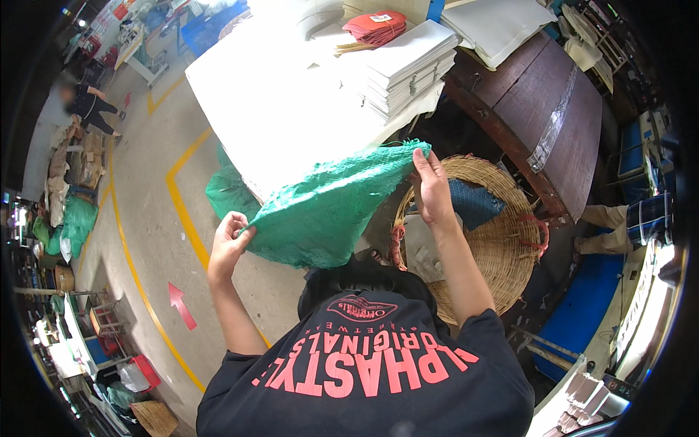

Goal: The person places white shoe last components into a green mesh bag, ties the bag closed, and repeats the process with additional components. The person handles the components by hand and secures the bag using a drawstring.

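The left hand (230, 239) and right hand (432, 186) each pinch a corner of the green woven plastic fabric (320, 211), spread over the near edge of the white table (251, 95); a wicker basket (518, 269) bounds the right, yellow-lined floor (149, 218) stretches leftward

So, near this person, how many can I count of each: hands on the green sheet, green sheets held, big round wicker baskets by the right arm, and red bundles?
Hands: 2 (left hand, right hand)
Held green sheet: 1
Round wicker basket: 1
Red bundle: 1
Total: 5
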Demonstrator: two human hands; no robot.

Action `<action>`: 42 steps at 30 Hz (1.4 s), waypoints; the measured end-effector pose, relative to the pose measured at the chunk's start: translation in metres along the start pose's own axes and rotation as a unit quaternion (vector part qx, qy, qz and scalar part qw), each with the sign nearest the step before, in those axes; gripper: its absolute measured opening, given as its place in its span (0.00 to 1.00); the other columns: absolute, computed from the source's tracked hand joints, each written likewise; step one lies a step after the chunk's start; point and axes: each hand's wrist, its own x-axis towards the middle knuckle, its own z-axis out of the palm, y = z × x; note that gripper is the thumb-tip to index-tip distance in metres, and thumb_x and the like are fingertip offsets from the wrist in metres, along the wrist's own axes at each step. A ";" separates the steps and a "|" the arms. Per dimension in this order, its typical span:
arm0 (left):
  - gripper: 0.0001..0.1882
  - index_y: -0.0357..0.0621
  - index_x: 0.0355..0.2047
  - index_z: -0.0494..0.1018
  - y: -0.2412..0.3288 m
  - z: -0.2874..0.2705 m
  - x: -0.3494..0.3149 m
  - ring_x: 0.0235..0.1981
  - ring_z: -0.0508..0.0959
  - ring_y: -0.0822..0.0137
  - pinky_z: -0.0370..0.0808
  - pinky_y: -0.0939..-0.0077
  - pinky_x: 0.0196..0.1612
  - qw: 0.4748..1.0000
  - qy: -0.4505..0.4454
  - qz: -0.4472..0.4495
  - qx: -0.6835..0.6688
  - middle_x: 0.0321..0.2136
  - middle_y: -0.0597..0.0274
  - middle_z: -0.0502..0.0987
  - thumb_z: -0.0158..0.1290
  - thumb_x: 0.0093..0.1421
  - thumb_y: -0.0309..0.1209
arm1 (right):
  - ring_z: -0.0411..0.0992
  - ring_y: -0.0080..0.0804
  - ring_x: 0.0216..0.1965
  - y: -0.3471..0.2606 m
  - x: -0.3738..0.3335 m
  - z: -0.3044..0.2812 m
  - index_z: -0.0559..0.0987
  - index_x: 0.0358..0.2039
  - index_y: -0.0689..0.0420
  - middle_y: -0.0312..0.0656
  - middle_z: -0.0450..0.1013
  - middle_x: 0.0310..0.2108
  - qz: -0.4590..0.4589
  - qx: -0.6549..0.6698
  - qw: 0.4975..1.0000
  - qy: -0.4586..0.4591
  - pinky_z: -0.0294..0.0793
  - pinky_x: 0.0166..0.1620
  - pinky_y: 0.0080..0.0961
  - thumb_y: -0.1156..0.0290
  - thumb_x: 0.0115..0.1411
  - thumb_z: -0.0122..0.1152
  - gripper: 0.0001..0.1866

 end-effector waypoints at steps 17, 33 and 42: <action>0.22 0.37 0.65 0.65 0.058 0.109 -0.024 0.57 0.77 0.64 0.75 0.64 0.59 0.920 -0.045 0.056 -0.386 0.58 0.56 0.75 0.48 0.72 0.21 | 0.57 0.45 0.72 0.040 -0.032 0.065 0.71 0.66 0.61 0.48 0.67 0.65 -0.061 -0.218 0.904 -0.363 0.52 0.73 0.39 0.64 0.73 0.50 0.25; 0.27 0.29 0.62 0.65 0.046 0.028 -0.019 0.58 0.77 0.47 0.75 0.50 0.61 0.863 -0.008 0.128 -0.489 0.57 0.41 0.75 0.51 0.68 0.33 | 0.78 0.45 0.37 0.061 -0.023 0.047 0.83 0.38 0.59 0.47 0.80 0.36 -0.184 -0.410 0.875 -0.182 0.77 0.43 0.36 0.75 0.62 0.59 0.07; 0.35 0.33 0.65 0.62 0.043 0.078 -0.035 0.55 0.79 0.48 0.79 0.54 0.58 0.834 -0.079 0.063 -0.543 0.55 0.44 0.75 0.46 0.54 0.18 | 0.73 0.54 0.57 0.099 -0.059 0.093 0.77 0.56 0.61 0.56 0.73 0.57 -0.095 -0.381 0.828 -0.401 0.74 0.61 0.41 0.73 0.58 0.65 0.25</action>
